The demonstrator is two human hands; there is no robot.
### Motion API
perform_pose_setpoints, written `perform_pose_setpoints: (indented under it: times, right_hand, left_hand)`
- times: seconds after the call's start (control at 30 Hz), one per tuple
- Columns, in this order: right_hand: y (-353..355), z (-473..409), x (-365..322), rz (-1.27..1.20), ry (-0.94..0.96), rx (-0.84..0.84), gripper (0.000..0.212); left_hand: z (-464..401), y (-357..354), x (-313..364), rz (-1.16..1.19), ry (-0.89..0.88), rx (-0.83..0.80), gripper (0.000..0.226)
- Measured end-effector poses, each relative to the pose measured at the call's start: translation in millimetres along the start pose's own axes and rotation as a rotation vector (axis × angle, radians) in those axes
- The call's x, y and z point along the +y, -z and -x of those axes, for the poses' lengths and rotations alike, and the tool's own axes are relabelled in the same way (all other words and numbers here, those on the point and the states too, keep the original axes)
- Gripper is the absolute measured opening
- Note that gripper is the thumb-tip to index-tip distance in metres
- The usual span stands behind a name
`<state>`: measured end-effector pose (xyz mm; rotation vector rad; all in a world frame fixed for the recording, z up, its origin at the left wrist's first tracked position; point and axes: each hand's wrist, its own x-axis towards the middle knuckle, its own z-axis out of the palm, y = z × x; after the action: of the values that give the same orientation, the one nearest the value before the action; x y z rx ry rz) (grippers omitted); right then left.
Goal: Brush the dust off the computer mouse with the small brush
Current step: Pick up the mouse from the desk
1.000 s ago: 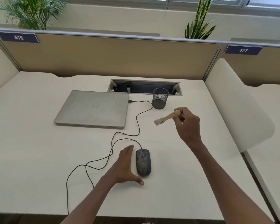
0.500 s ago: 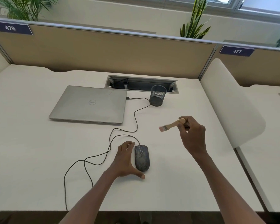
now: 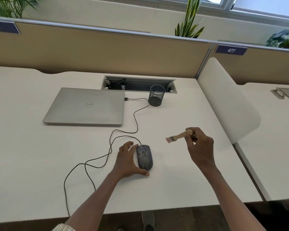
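One mouse (image 3: 144, 157), dark and mottled with pale dust, lies on the white surface (image 3: 32, 155) in front of the closed laptop (image 3: 85, 106), its cable (image 3: 122, 130) looping back to the laptop's side port. Left hand (image 3: 128, 161) lies flat against the mouse's left flank, thumb hooked round its near end, fingers spread open along the side: bracing it, not gripping. Small brush (image 3: 178, 136) is in the air to the right of the mouse and a little beyond it, bristles pointing left toward the mouse, clear of it. Right hand (image 3: 199, 145) pinches the far end of the wooden handle between thumb and fingertips; grip closed on the handle, wrist cocked, forearm coming in from the lower right.

Judgement: brushing not yet begun, dust looks intact. To do it well: bring the bristles down on the mouse's far end, sweep in short light strokes toward its right flank, away from the bracing hand. Hold nearer the ferrule for control. Keep the left hand steady so the mouse does not skid.
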<state>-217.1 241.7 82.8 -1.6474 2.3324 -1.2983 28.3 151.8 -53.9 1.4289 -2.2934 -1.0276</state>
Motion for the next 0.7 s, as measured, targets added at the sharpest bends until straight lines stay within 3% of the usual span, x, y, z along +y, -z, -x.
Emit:
perform_pose_setpoints:
  times: [0.33,0.7]
  right_hand:
    - [15.8,26.1,-8.3,-0.008,-0.023,0.024,0.015]
    - [28.6,43.4,-27.6,-0.08,0.049,0.055,0.014]
  left_hand:
    - [5.0,3.3,-0.5,0.06,-0.042,0.004,0.129]
    - [40.3,15.9,8.3,0.305,-0.042,0.037,0.102]
